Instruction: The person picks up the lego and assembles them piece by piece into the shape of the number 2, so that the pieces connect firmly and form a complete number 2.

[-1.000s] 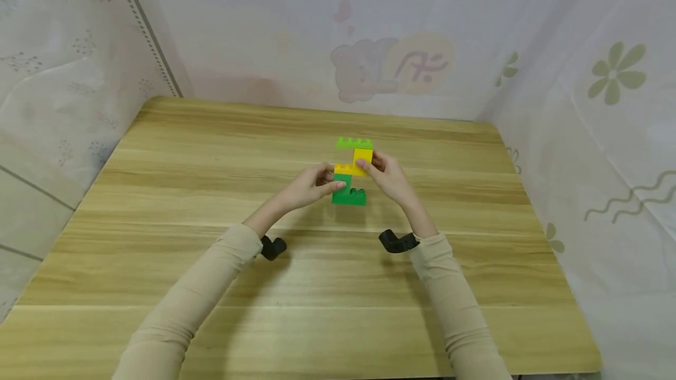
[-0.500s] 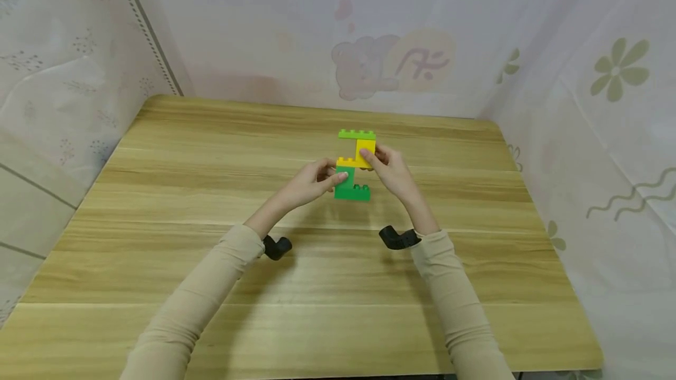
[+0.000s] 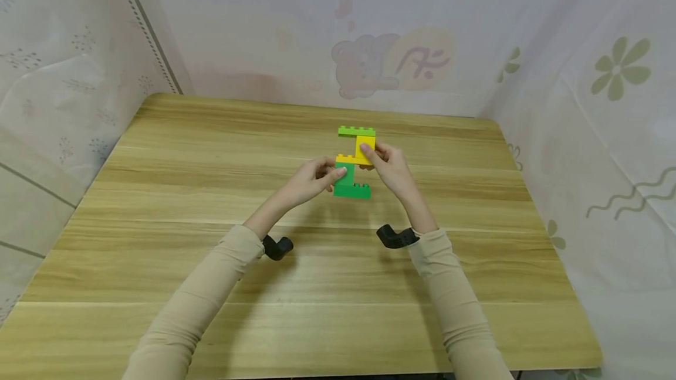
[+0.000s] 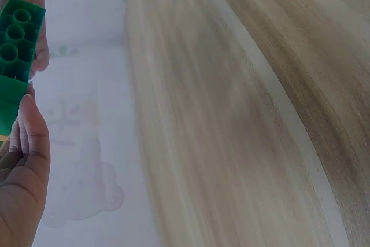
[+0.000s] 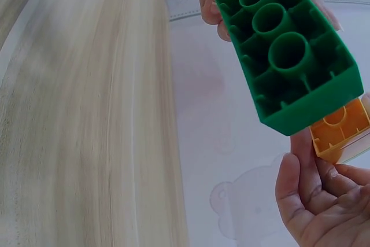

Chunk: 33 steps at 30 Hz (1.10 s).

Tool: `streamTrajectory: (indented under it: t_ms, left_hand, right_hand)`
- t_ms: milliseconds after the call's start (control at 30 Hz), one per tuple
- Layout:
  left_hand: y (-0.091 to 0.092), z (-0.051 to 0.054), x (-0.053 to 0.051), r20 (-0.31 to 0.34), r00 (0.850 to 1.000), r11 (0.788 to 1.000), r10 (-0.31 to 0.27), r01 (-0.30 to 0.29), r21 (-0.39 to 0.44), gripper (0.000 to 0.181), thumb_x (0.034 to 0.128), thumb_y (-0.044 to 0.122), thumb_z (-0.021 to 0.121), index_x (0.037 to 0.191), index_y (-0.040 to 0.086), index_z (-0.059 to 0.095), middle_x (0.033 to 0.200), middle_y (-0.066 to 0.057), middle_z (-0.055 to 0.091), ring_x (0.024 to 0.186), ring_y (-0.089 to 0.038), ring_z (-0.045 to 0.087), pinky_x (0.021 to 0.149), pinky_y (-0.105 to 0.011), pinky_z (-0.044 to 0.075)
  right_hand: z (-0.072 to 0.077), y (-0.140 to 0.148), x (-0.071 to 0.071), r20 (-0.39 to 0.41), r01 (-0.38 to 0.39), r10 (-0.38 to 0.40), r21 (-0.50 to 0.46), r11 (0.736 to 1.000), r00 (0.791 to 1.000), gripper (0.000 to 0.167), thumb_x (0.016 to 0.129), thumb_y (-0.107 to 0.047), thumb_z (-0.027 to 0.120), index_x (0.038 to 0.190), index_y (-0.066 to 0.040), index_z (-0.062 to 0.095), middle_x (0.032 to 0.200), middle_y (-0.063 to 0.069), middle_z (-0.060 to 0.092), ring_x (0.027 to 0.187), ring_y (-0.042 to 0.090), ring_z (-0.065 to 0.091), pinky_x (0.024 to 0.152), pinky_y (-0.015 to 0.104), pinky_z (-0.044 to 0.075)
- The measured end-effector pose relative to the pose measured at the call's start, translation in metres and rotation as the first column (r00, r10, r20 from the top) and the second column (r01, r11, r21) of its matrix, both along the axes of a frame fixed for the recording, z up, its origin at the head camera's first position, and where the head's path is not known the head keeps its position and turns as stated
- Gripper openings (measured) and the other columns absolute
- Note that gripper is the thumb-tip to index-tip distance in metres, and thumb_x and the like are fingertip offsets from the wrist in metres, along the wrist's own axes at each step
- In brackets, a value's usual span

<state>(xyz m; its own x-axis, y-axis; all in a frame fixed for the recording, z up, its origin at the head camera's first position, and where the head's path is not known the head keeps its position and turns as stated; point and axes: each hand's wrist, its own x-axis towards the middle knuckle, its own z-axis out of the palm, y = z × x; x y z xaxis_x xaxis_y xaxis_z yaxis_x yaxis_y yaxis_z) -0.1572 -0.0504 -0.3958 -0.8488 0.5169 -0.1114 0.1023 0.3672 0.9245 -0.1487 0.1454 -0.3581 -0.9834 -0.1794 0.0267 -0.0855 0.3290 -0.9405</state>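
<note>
Both hands hold one stack of toy building blocks upright, raised above the wooden table. At its bottom is a long green block [image 3: 352, 192], whose hollow underside with round tubes shows in both wrist views. My left hand [image 3: 311, 182] pinches the smaller green block [image 3: 345, 176] just above it. Over that lies a long yellow block [image 3: 345, 159], offset to the right. A square yellow block [image 3: 367, 142] on its right end is pinched by my right hand [image 3: 392, 170]. A light green block [image 3: 356, 132] with studs tops the stack and overhangs to the left.
The wooden table [image 3: 338, 286] spreads beneath both hands. Printed cloth walls [image 3: 253, 34] rise behind it and on both sides. Each wrist carries a black camera mount [image 3: 396, 237].
The stack has risen slightly, away from the person, with both hands on it. Over the last half second it has barely moved.
</note>
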Motion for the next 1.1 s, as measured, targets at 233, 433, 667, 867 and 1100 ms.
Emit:
streamTrajectory:
  t_ms: [233, 433, 667, 867, 1100]
  left_hand:
    - [-0.001, -0.001, 0.0, 0.01, 1.0, 1.0, 0.014, -0.014, 0.001, 0.047, 0.0935, 0.042, 0.046, 0.12, 0.004, 0.049, 0.098, -0.012, 0.062, 0.085, -0.029, 0.06, 0.074, -0.031, 0.05]
    - [-0.002, -0.002, 0.002, 0.022, 1.0, 0.999, 0.019, -0.02, 0.028, 0.046, 0.0934, 0.042, 0.046, 0.119, 0.004, 0.049, 0.097, -0.012, 0.061, 0.088, -0.034, 0.058, 0.072, -0.03, 0.047]
    - [-0.005, -0.004, 0.004, 0.024, 0.999, 0.999, 0.031, -0.032, 0.031, 0.046, 0.0935, 0.041, 0.046, 0.121, 0.004, 0.047, 0.1, -0.012, 0.06, 0.082, -0.022, 0.057, 0.074, -0.031, 0.048]
    - [-0.007, -0.006, 0.004, 0.024, 0.999, 0.999, 0.037, -0.037, 0.025, 0.047, 0.0932, 0.042, 0.047, 0.12, 0.004, 0.048, 0.1, -0.012, 0.06, 0.082, -0.021, 0.057, 0.074, -0.03, 0.049]
    - [-0.008, -0.007, 0.004, 0.025, 0.999, 0.998, 0.037, -0.038, 0.045, 0.047, 0.0934, 0.038, 0.048, 0.122, 0.001, 0.047, 0.104, -0.015, 0.06, 0.084, -0.023, 0.057, 0.079, -0.039, 0.05]
  right_hand:
    - [-0.004, -0.001, -0.002, -0.01, 0.005, -0.005, -0.034, 0.999, 1.0, 0.037, 0.095, -0.023, 0.048, 0.113, 0.009, 0.057, 0.097, 0.026, 0.064, 0.075, 0.015, 0.062, 0.071, 0.021, 0.052]
    - [-0.021, 0.003, -0.013, 0.005, 0.007, -0.007, -0.054, 0.999, 1.0, 0.039, 0.094, -0.028, 0.05, 0.113, 0.004, 0.058, 0.096, 0.024, 0.065, 0.074, 0.014, 0.062, 0.077, 0.033, 0.054]
    - [-0.027, 0.003, -0.014, -0.031, -0.022, 0.02, -0.059, 0.998, 0.999, 0.043, 0.092, -0.034, 0.052, 0.115, 0.002, 0.058, 0.093, 0.018, 0.067, 0.073, 0.012, 0.062, 0.074, 0.03, 0.053]
    - [-0.017, -0.001, -0.008, -0.01, -0.023, 0.023, -0.055, 0.998, 1.0, 0.039, 0.094, -0.026, 0.05, 0.117, 0.005, 0.056, 0.093, 0.021, 0.066, 0.075, 0.019, 0.062, 0.069, 0.021, 0.051]
    - [-0.028, 0.002, -0.013, 0.016, -0.013, 0.014, -0.069, 0.997, 1.0, 0.042, 0.093, -0.031, 0.051, 0.121, 0.001, 0.055, 0.103, 0.022, 0.064, 0.078, 0.013, 0.063, 0.075, 0.024, 0.053]
